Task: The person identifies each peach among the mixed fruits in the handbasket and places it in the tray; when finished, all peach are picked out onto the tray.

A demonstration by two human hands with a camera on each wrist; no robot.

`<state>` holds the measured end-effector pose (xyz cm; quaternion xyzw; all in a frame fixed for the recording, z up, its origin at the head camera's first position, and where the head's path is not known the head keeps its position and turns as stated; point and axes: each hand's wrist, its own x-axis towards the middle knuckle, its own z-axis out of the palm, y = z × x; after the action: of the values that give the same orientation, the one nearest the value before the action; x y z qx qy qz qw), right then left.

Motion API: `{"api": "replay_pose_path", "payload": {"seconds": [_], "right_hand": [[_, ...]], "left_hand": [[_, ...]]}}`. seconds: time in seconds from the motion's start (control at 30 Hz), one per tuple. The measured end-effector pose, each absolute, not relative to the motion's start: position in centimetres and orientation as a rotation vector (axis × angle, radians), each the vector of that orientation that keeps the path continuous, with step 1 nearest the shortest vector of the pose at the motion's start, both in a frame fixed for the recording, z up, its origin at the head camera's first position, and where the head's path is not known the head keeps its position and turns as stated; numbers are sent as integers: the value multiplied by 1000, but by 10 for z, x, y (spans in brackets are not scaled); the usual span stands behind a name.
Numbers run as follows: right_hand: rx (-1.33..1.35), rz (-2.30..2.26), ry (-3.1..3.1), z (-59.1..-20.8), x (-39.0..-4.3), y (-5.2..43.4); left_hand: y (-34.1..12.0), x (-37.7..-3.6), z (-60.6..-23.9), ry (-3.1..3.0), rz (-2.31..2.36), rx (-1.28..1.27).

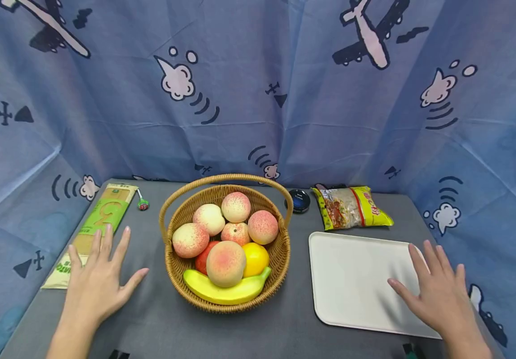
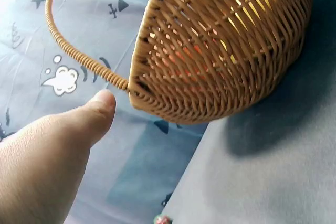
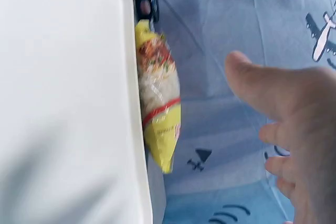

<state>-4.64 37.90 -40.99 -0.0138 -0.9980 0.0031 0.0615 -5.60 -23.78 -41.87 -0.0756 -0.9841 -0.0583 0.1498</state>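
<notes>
Woven wicker basket (image 1: 280, 252) of peaches sits mid-table on grey cloth (image 1: 159, 319).
Left hand (image 1: 98, 279) at nine o'clock, right hand (image 1: 437, 294) over white plastic tray (image 1: 352, 279) at three; fingers spread, holding nothing; blue airplane-print curtain (image 1: 258, 89) behind.

Your head view is bright, evenly lit from above; soft shadows beneath the basket (image 1: 226, 244). Edges bow outward. Both wrist views blur close up.

Blue airplane-print curtain (image 1: 258, 99) behind grey table (image 1: 150, 319)

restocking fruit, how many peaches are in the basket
6 pink-blushed round peaches in the woven wicker basket: left, back-left, back, centre, right, front. More may be hidden beneath.
</notes>
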Motion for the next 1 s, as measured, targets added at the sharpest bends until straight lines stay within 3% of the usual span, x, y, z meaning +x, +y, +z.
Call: {"api": "replay_pose_path", "payload": {"seconds": [0.4, 1.0], "right_hand": [[328, 396, -2903, -382, -46, 328], [967, 964, -2831, -351, -68, 237]], "left_hand": [[-218, -77, -426, -2678, -496, -530], [-205, -89, -437, -2493, -1345, -712]]}}
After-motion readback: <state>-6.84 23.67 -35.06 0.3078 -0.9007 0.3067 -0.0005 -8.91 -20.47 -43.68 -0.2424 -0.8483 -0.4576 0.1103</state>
